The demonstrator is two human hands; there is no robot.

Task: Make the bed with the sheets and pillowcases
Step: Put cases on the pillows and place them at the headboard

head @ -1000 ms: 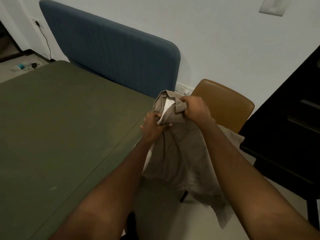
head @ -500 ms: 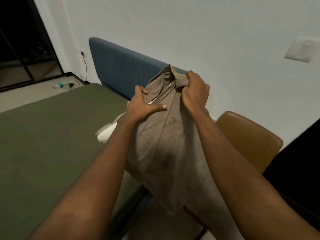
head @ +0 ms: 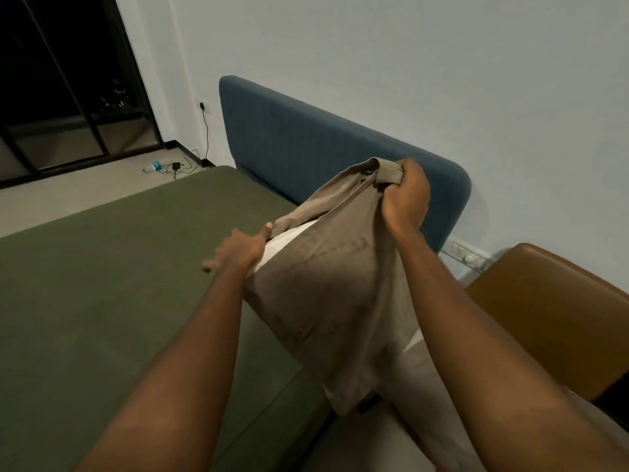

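Closest to you, the lower corner of the tan pillowcase [head: 333,301] hangs past the side edge of the bed [head: 102,284], over the narrow gap between that edge and the brown chair [head: 551,301] on your right. The gap is tight. To your left the olive sheet lies flat and broad across the bed.

Higher up, a white pillow [head: 289,245] shows at the pillowcase's open mouth, only partly covered. Your left hand [head: 238,252] is at the left rim of that mouth. The thumb tip touches the fabric edge and the fingers are spread and fairly straight, gripping nothing, though the hand is blurred. Your right hand [head: 406,195] is fisted tight on the bunched top hem, holding the pillowcase up above the bed's right corner.

Just behind your right hand is the rounded end of the blue headboard [head: 306,141], which stands against the wall. A wall socket [head: 466,255] sits between the headboard's end and the chair back.

Beyond the bed's far edge there is a strip of floor with a small bottle [head: 152,166] and a plugged-in cable [head: 204,137], then a dark glass door [head: 61,80].
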